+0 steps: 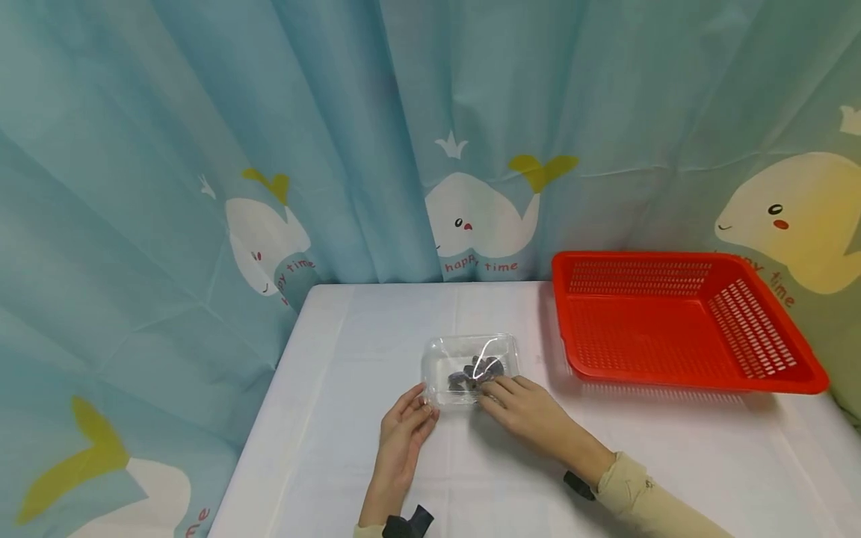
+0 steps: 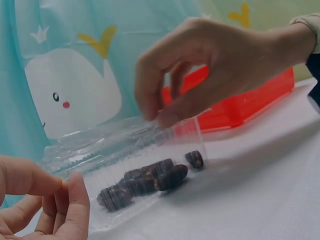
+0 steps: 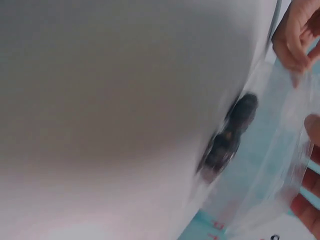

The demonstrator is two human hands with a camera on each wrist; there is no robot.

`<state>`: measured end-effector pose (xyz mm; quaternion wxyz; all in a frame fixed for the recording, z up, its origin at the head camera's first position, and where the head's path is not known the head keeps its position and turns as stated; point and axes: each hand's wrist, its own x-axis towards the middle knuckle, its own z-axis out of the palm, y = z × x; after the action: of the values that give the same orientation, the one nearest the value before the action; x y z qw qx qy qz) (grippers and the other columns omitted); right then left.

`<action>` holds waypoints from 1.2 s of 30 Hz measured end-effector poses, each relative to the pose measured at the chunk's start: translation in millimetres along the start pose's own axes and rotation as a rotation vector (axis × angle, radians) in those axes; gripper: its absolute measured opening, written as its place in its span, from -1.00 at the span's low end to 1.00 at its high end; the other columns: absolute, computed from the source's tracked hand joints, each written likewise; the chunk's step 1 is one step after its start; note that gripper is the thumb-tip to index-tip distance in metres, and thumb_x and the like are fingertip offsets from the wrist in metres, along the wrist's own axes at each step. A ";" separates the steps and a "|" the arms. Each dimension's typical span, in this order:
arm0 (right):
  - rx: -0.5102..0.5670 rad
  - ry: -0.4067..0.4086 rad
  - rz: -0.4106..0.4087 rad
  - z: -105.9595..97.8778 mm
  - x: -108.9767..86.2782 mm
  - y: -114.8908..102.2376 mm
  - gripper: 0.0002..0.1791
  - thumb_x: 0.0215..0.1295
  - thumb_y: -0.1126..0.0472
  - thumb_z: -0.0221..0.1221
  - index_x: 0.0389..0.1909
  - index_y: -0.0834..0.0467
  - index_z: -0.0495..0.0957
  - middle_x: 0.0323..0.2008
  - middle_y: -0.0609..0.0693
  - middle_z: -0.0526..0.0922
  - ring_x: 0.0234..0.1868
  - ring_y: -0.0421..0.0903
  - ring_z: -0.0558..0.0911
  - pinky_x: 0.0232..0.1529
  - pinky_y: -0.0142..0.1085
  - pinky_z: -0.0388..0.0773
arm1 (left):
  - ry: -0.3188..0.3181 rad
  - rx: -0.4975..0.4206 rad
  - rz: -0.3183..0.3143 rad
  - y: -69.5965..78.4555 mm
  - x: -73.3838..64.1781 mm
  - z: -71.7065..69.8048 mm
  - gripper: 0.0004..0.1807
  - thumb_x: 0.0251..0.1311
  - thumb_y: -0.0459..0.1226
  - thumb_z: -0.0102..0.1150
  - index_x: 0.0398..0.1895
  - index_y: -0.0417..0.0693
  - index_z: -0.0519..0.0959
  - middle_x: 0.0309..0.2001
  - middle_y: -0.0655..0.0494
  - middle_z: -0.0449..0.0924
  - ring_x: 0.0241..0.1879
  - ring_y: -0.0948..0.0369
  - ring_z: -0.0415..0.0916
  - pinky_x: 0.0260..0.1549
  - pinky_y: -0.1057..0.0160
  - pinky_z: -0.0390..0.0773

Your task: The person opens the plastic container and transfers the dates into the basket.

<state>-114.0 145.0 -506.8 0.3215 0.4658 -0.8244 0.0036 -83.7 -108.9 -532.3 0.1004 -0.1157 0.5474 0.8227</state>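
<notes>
A clear plastic box sits on the table with several dark, wrinkled oval fruits in it that look like dates. They lie in a loose cluster on its floor, seen closer as dark fruits through the ribbed wall. My left hand pinches the box at its near left corner, thumb against fingertips. From the right, my right hand reaches over the near right side, and its curled fingers and thumb pinch the top edge. The left wrist view shows this right hand arched above the rim.
A red slatted plastic basket stands at the back right of the white-covered table. Behind the table hangs a blue curtain with whale prints. Dark bands sit at both wrists.
</notes>
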 end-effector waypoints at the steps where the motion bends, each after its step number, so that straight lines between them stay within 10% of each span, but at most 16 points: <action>1: 0.003 -0.001 -0.003 -1.0 -3.2 2.3 -0.70 0.43 0.32 -0.10 -0.07 0.09 0.60 -0.05 -0.03 0.68 -0.03 -0.03 0.65 -0.11 -0.25 0.66 | -0.002 0.002 0.002 0.5 -0.2 0.1 -0.37 0.41 -0.45 0.12 0.52 -0.31 0.27 0.17 -0.05 0.51 0.18 0.17 0.58 0.22 0.31 0.66; 10: 0.020 0.024 0.003 -8.0 -25.0 16.7 -0.46 0.70 0.31 -0.44 -0.05 0.12 0.60 -0.04 0.00 0.68 0.00 0.00 0.65 0.02 -0.18 0.67 | -0.006 0.010 0.007 3.9 0.0 0.0 -0.38 0.43 -0.48 0.06 0.54 -0.31 0.24 0.15 -0.04 0.45 0.19 0.18 0.55 0.24 0.32 0.65; 36: 0.132 0.011 0.035 -11.5 -56.8 41.9 -0.61 0.65 0.23 -0.22 0.07 0.09 0.62 0.18 0.08 0.67 0.22 0.09 0.63 0.33 -0.04 0.55 | -0.020 -0.026 -0.008 4.4 4.6 -1.5 -0.37 0.42 -0.51 0.06 0.54 -0.39 0.21 0.05 0.05 0.44 0.07 0.25 0.53 0.18 0.33 0.67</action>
<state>-119.8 215.7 -515.7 0.2944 0.4717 -0.8285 0.0662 -89.3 -111.8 -530.4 0.1077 -0.1110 0.5351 0.8305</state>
